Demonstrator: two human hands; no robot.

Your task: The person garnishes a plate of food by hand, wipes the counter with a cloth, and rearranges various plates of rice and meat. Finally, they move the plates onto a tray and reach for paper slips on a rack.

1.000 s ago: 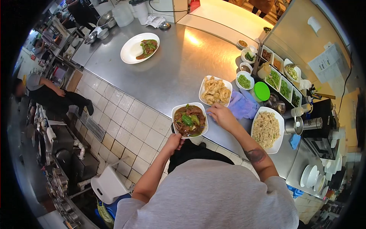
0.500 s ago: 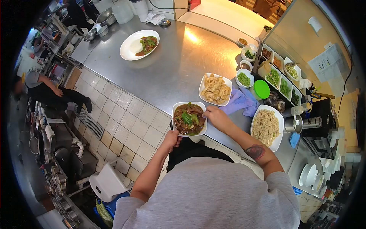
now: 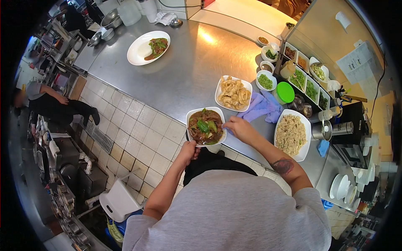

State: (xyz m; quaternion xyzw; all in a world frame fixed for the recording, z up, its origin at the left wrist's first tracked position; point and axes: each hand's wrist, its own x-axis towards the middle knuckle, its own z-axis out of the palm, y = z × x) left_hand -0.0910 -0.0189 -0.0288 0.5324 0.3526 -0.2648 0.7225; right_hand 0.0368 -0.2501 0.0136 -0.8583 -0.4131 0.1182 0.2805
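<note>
A square white bowl of brown stew with green pepper pieces [image 3: 205, 126] is at the near edge of the steel counter. My left hand [image 3: 189, 151] is closed at its lower left rim. At the bowl's right rim, my right hand [image 3: 239, 128] has its fingers pressed together; whether they pinch the rim or something small cannot be made out. Just beyond sits a white bowl of pale fried pieces [image 3: 233, 93], beside a purple cloth [image 3: 261, 107]. To the right of my right forearm lies a white dish of fried rice [image 3: 289, 134].
An oval plate with rice and stir-fry [image 3: 148, 48] stands on the steel counter [image 3: 184, 62]. Garnish tubs [image 3: 312, 91] and a green lid [image 3: 285, 92] are at the right. A white chair [image 3: 119, 201] is at lower left; another person [image 3: 56, 100] is at far left.
The view has shifted slightly, so the counter items appear a little further left and up. Both hands keep their places at the bowl.
</note>
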